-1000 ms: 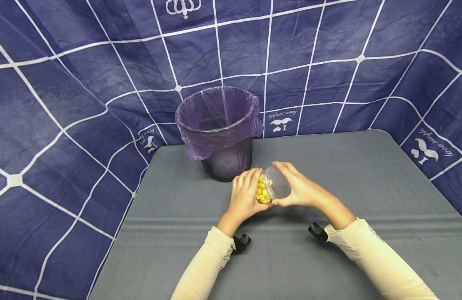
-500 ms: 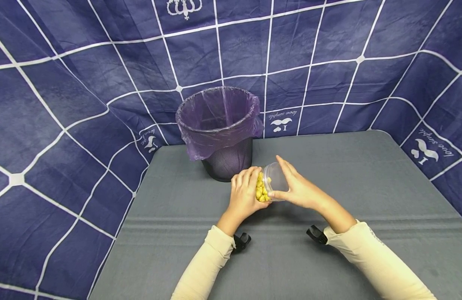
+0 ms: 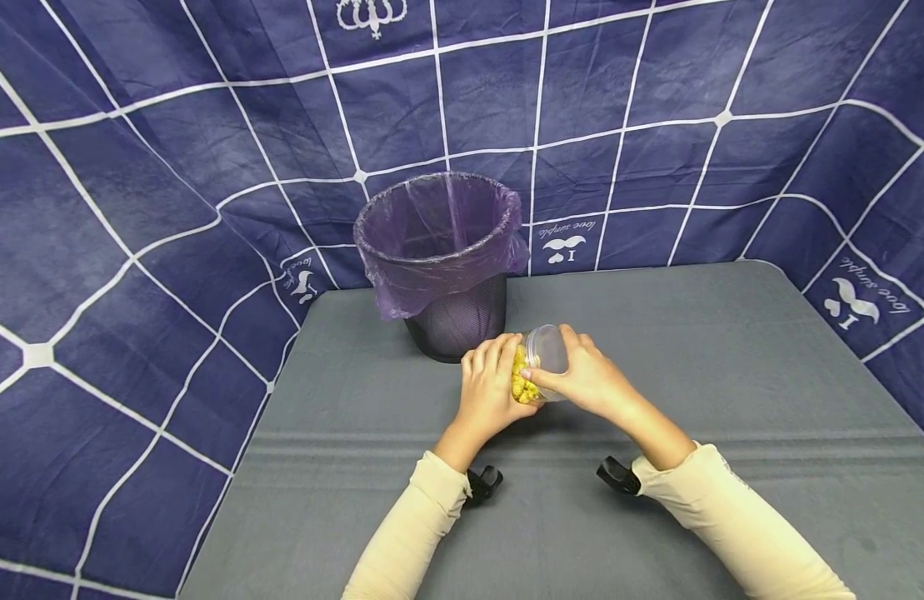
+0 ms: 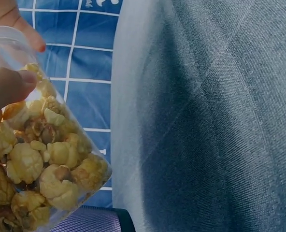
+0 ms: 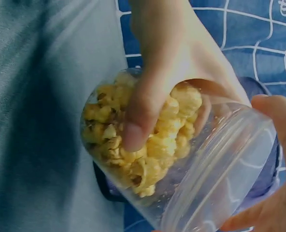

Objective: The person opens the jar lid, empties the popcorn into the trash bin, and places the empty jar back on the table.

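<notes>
The jar (image 5: 174, 182) is gripped round its body by the left hand (image 3: 490, 379), the thumb laid across one side and the fingers curled over the other. Its clear lid (image 3: 555, 343) is clasped at the edge by the thumb and fingers of the right hand (image 3: 592, 379). Between the two, the jar is held tilted well over, its lid end toward the right hand, apparently just above the tabletop (image 3: 694, 350). Yellow popcorn (image 4: 61, 186) is contained in the jar and packed toward the base.

The step in hand is judged to be work at the lid; whether it is being tightened or loosened cannot be told. For the next move, a firm but unsqueezing hold on the body seems called for, with the lid turned squarely on its rim. Should the lid be freed, the jar would best be brought upright, lest popcorn be spilled.

Farther out, near the left hand, the bin (image 3: 462, 321) is stood upright, its rim covered by a purple liner (image 3: 432, 279).
</notes>
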A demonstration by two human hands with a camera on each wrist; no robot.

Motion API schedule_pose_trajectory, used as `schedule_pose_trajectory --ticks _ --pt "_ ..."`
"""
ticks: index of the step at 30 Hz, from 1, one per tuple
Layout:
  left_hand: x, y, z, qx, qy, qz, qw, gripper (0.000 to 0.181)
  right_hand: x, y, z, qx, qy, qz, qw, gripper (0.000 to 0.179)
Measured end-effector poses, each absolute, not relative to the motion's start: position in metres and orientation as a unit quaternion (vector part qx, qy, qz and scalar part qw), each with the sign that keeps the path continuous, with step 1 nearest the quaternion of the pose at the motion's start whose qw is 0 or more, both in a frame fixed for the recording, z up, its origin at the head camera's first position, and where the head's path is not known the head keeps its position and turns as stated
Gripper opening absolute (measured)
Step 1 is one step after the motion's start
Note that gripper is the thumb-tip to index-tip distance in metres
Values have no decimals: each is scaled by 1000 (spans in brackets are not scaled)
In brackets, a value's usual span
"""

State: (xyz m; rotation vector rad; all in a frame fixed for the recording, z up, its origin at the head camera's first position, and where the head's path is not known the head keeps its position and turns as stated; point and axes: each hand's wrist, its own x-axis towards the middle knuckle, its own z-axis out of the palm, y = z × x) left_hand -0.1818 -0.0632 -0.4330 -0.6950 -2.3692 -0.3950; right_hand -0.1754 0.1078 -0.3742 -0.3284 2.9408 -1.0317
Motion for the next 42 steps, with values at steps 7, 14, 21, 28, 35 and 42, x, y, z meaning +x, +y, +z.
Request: schedule_pose_trajectory --ticks 7,14,21,28,35,42 --pt "-181 -66 -434 -263 -908 -164 283 99 -175 109 -384 -151 925 -347 -37 100" --pt "-181 -68 -435 -268 -901 -164 298 97 -179 117 -388 -232 901 -365 -43 100" --pt "-181 -70 -434 -275 -907 -159 277 97 -187 128 -394 -341 875 -339 -62 102" --pt "-181 -69 -431 -281 -912 -145 260 98 -190 135 -395 -392 864 -308 -68 109" --pt "-184 -69 -433 -277 -912 -143 268 98 -180 130 -390 -272 901 -336 -43 98" --pt "-185 -68 -433 -272 -914 -137 268 98 -176 119 -379 -131 944 -302 -3 94"
